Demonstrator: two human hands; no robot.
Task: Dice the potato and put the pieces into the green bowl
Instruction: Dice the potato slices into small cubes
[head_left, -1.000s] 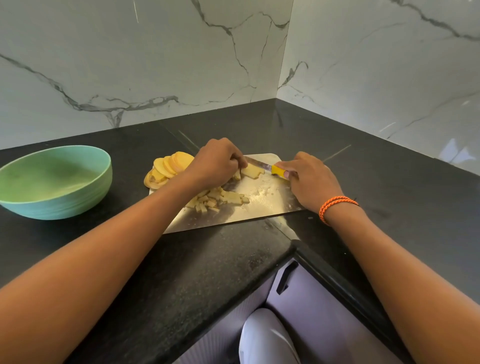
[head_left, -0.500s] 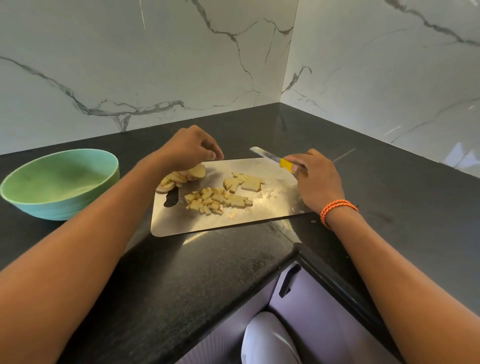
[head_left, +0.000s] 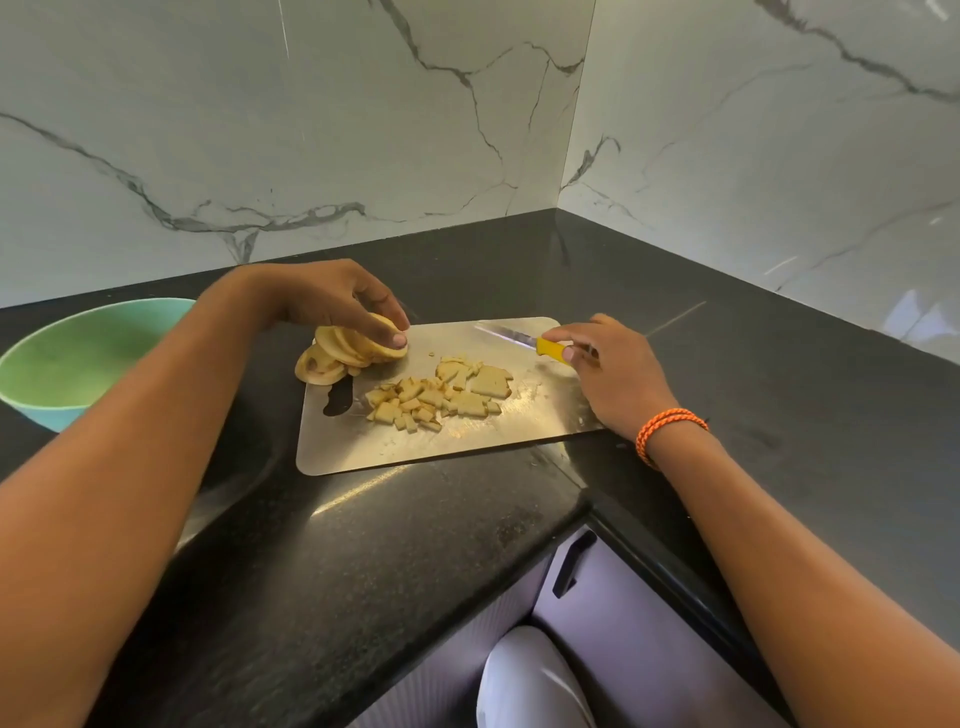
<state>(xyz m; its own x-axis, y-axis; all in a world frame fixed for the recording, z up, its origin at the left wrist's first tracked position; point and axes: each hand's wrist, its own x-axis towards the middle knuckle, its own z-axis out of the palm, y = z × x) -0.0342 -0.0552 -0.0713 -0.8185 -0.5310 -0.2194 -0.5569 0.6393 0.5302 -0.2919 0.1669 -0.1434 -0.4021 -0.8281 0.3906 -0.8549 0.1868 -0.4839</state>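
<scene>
Left hand pinches uncut slices; right hand grips knife; some dice done, bowl empty.

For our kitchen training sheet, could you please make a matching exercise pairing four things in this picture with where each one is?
Things:
1. knife
2. potato slices
3. diced potato pieces
4. green bowl

Places:
A. on the counter, left of the cutting board
B. gripped by its yellow handle in the right hand
C. loose in the middle of the cutting board
D. stacked at the board's far left corner, under the left hand's fingers

Pairs: 1-B, 2-D, 3-C, 4-A
</scene>
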